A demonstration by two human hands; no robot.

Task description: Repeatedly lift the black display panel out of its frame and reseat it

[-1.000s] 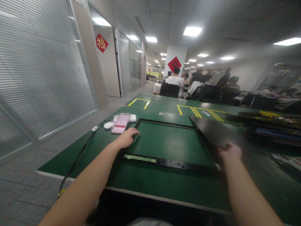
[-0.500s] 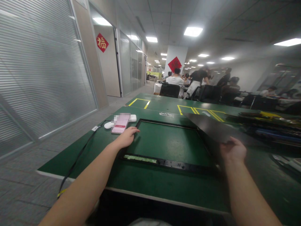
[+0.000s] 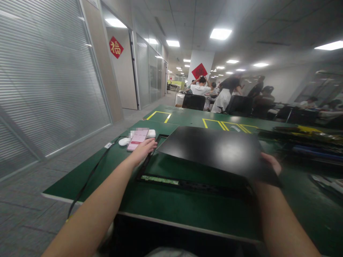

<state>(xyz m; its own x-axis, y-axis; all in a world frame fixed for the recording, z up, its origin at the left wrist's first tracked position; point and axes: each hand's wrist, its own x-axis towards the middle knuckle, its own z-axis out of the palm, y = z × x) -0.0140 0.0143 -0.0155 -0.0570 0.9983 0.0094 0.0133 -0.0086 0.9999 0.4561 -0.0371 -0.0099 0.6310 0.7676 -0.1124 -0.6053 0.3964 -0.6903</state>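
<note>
My right hand (image 3: 272, 163) grips a thin, glossy black panel (image 3: 198, 146) by its right end, with part of the hand behind it. The panel is tilted above a rectangular black frame (image 3: 146, 162) lying on the green table (image 3: 160, 201), and hides much of that frame. Along the frame's near side runs a narrow green circuit board (image 3: 160, 180). My left hand (image 3: 144, 150) has its fingers stretched out beside the frame's left edge; whether it touches the edge I cannot tell. It holds nothing.
Left of the frame lie a phone (image 3: 138, 139), a white mouse-like object (image 3: 123, 141) and a black cable (image 3: 93, 175). Dark flat parts (image 3: 308, 142) are piled at the right. Yellow tape (image 3: 157, 113) marks the table's far part. Several people sit or stand beyond.
The black panel has swung left, from the right side to over the frame, with my right hand still on it. My left hand has shifted slightly up and left, its fingers straighter.
</note>
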